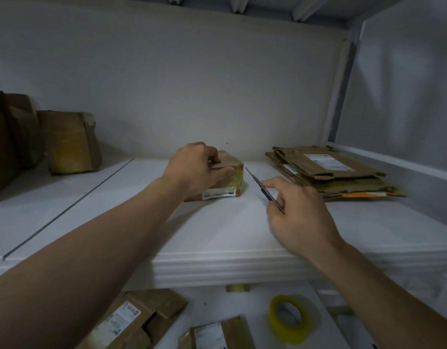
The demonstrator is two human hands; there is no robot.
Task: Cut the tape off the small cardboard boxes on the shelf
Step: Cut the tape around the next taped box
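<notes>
A small cardboard box [230,180] with a white label and yellowish tape sits in the middle of the white shelf [217,230]. My left hand [194,167] grips its top from the left, thumb and fingers pinching a top flap. My right hand [295,212] holds a thin knife [261,188] just right of the box. The blade points up and left toward the box's right side and stops a little short of it.
A stack of flattened cardboard boxes [335,172] lies at the right of the shelf. Taped boxes [69,142] stand at the far left. On the lower level are a yellow tape roll [290,318] and more cardboard pieces [142,321].
</notes>
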